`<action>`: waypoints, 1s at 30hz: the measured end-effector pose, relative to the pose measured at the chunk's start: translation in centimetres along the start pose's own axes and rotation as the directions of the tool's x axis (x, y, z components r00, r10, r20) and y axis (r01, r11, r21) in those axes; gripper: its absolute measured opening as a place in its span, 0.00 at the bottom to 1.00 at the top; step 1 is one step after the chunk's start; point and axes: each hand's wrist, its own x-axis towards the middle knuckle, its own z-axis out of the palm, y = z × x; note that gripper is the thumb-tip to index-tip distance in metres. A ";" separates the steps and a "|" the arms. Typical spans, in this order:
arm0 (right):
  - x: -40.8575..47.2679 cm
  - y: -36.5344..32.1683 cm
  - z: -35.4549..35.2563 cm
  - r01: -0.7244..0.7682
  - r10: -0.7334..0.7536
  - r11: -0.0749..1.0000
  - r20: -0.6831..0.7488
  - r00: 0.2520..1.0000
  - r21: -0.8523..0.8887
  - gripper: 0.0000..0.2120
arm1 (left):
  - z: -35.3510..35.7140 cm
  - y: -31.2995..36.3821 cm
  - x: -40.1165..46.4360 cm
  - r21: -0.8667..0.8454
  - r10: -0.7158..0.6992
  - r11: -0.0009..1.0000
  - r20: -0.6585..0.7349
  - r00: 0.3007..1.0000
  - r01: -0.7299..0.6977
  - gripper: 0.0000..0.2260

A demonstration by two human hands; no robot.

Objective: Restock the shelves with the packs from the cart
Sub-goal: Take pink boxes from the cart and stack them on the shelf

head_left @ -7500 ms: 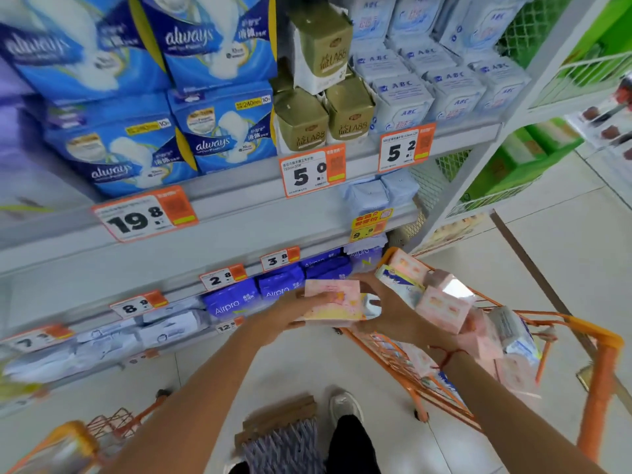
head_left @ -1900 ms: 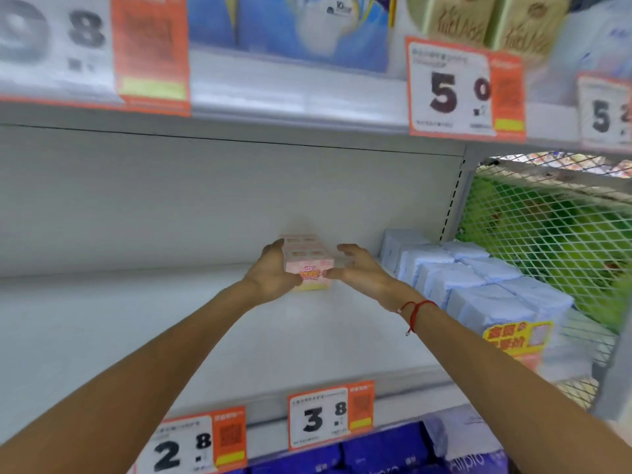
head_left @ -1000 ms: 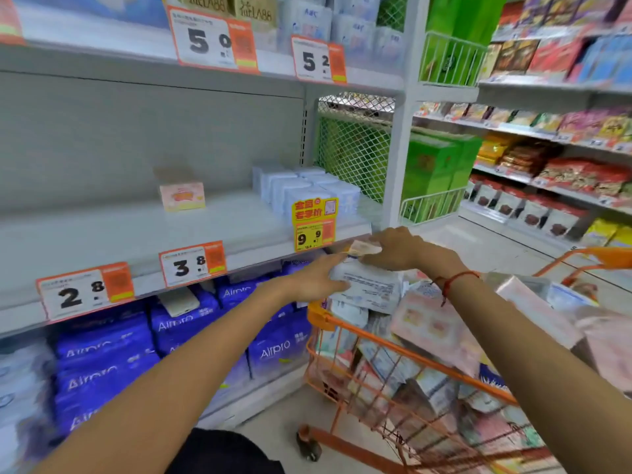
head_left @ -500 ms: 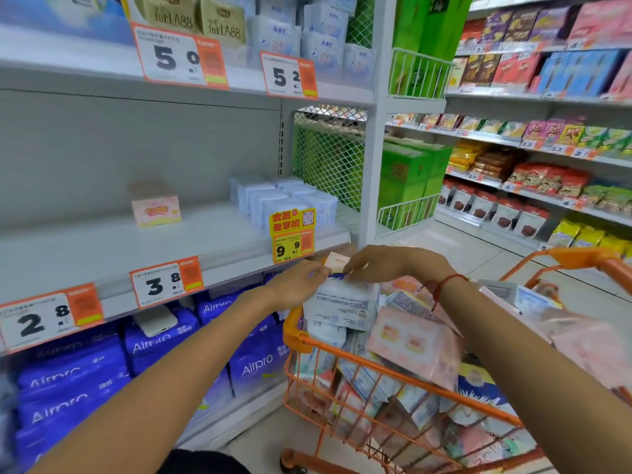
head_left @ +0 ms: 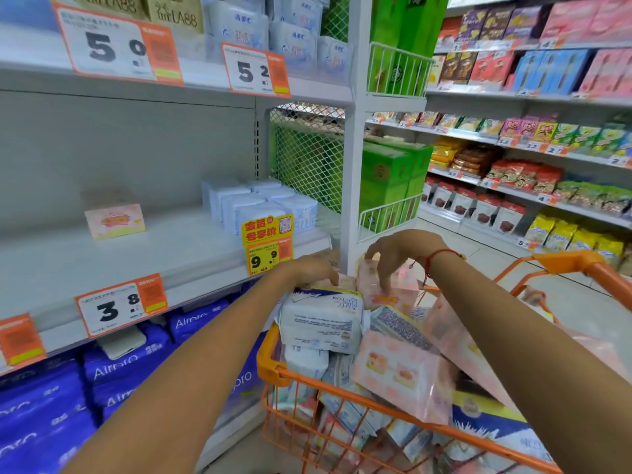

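Observation:
An orange cart [head_left: 271, 366] at the lower right is heaped with packs: a white one [head_left: 321, 321] on top at the near-left corner and several pink ones [head_left: 400, 374]. Both my hands are at the far end of the heap. My right hand [head_left: 398, 254] reaches down with curled fingers gripping a pink pack [head_left: 393, 297]. My left hand [head_left: 313, 268] grips the same pack's left edge, just behind the white one. One pink pack [head_left: 114, 220] stands alone on the grey middle shelf [head_left: 164, 254].
White-blue packs [head_left: 260, 205] fill the right end of the middle shelf behind a yellow 9.9 tag. Blue Airpro packs [head_left: 119, 374] sit on the shelf below. A white upright post [head_left: 352, 186] stands just past the cart. Snack shelves line the aisle on the right.
Since half a second ago both hands have shifted from the white pack's top to the pink pack behind it. Earlier, both hands set the pink pack on the middle shelf and returned to the cart.

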 end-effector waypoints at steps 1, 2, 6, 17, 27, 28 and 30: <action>0.1 0.1 -0.1 0.005 -0.005 0.999 -0.004 1.000 0.038 0.37 | 0.0 0.2 -0.1 0.040 -0.001 0.999 0.021 1.000 0.000 0.20; 0.3 0.4 -0.2 0.011 -0.011 0.998 -0.011 1.000 0.069 0.33 | -0.1 0.2 -0.1 0.062 -0.008 0.998 0.032 0.999 0.006 0.26; 0.3 1.6 -0.4 0.015 -0.021 0.967 0.021 1.000 0.253 0.17 | -0.5 -0.9 0.4 -0.003 0.022 1.000 -0.005 1.000 -0.022 0.29; -1.5 4.1 -0.1 -0.069 0.043 0.781 0.058 0.997 0.620 0.24 | -0.8 -3.1 0.4 0.213 0.289 0.941 -0.109 0.951 -0.262 0.19; -4.5 4.4 -2.1 0.047 0.069 0.564 -0.104 0.992 0.824 0.15 | -1.8 -4.7 -1.8 -0.282 0.204 0.854 -0.590 0.781 -0.437 0.16; -4.9 4.3 -2.2 0.070 0.053 0.512 -0.113 0.992 0.856 0.19 | -2.3 -4.8 -2.6 -0.368 0.139 0.817 -0.621 0.772 -0.443 0.15; -5.5 3.7 -2.7 0.136 0.000 0.446 -0.152 0.988 0.884 0.20 | -3.4 -5.0 -4.7 -0.629 -0.017 0.663 -0.553 0.833 -0.405 0.10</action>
